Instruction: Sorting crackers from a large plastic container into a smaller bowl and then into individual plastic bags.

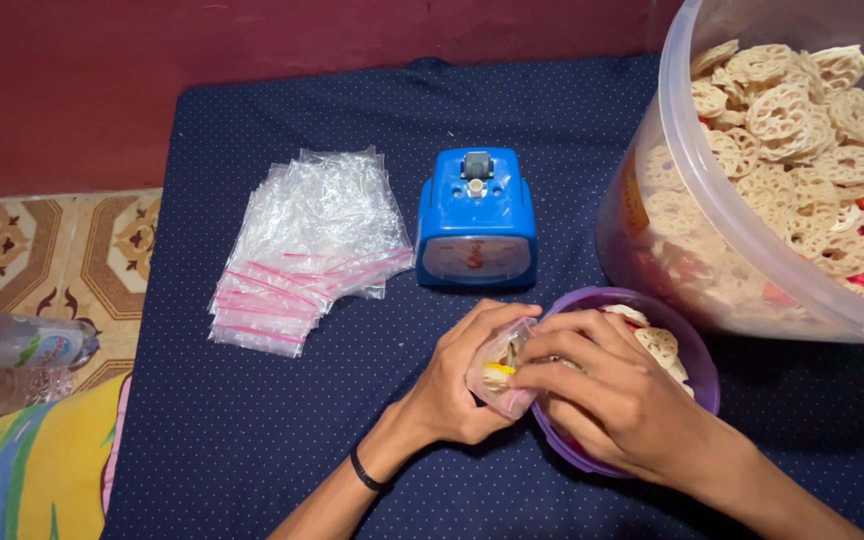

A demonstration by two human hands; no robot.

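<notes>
My left hand (460,378) grips a small clear plastic bag (500,372) with a few pale and yellow crackers inside, holding it at the left rim of a purple bowl (704,372). My right hand (602,385) reaches over the bowl, its fingers at the bag's mouth, pinching a cracker or the bag's edge; which one is hidden. Round lattice crackers (658,343) lie in the bowl. A black band circles my left wrist.
A blue kitchen scale (475,218) stands behind the bowl. A stack of clear zip bags (307,250) lies left of it. A large clear tub (687,150) full of crackers stands at right. Two plastic bottles (12,360) lie on the floor at left.
</notes>
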